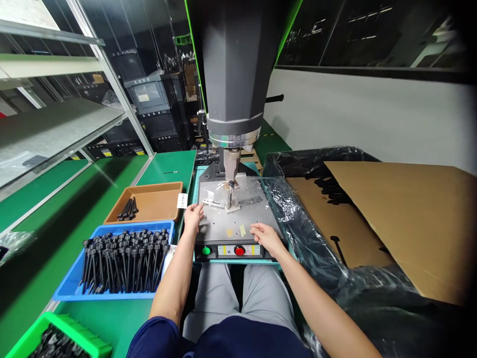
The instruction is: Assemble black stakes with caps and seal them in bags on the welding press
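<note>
My left hand (194,218) hovers at the left edge of a metal work plate (218,226), its fingers loosely bent with nothing seen in them. My right hand (267,237) is over the plate's front right part, fingers half curled and apart, also with nothing seen in it. Between and beyond them, the tool head (231,164) of a bench machine (234,64) is down at a small fixture (233,206). A dark round-ended part (231,184) shows at its tip; whether they touch I cannot tell. Clear plastic film lies around the fixture.
Left stand a brown tray (149,222) with a few black stemmed parts, a blue tray (112,297) full of them, and a green bin (70,325). A green button (206,250) and red button (239,250) front the machine. Right is a plastic-lined box with cardboard (402,214).
</note>
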`<move>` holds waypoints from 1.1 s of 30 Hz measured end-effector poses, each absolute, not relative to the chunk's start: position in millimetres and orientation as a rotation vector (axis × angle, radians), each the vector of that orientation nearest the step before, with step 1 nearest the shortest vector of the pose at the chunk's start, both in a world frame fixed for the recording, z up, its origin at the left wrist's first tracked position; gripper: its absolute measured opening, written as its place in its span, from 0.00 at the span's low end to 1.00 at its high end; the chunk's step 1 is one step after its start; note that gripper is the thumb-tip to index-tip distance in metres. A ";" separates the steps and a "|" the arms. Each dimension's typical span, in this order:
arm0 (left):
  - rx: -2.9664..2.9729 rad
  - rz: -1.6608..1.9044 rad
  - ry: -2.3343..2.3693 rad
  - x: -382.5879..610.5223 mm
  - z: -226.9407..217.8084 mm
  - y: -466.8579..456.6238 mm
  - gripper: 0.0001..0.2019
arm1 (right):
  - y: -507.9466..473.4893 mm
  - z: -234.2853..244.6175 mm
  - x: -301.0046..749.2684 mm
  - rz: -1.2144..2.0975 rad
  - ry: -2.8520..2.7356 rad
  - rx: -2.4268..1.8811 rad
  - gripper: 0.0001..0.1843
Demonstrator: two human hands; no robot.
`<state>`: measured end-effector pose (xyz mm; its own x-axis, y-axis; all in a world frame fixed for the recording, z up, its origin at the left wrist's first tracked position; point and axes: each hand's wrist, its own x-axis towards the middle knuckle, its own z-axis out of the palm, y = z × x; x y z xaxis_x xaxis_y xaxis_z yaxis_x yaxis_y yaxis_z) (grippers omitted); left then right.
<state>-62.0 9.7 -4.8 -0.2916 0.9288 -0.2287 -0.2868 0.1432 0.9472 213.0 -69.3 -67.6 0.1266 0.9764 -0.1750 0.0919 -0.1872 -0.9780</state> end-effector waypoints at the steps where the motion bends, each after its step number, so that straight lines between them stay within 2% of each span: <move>1: 0.723 1.470 1.391 -65.4 -9.9 0.0 0.20 | -78.8 -71.8 218.9 1.136 -1.099 -1.492 0.19; 6: 1.034 1.585 1.699 -79.7 -46.0 -69.4 0.19 | -127.4 -106.8 256.9 0.764 -1.024 -1.692 0.23; 11: 1.327 1.298 1.875 -87.4 -88.2 -117.6 0.29 | -158.2 -138.2 275.2 0.487 -1.060 -1.901 0.26; 15: 1.359 1.200 1.777 -91.7 -109.1 -119.9 0.28 | -161.3 -146.9 270.7 0.379 -1.097 -1.935 0.29; 19: 1.333 1.288 1.697 -95.1 -115.4 -115.8 0.26 | -158.4 -148.0 267.0 0.342 -1.082 -1.923 0.31; 26: 1.360 1.273 1.693 -97.0 -120.5 -117.2 0.30 | -154.9 -144.4 270.0 0.469 -1.007 -1.964 0.33; 33: 1.334 1.218 1.681 -98.1 -112.0 -118.3 0.29 | -159.3 -148.7 270.7 0.510 -1.029 -1.897 0.30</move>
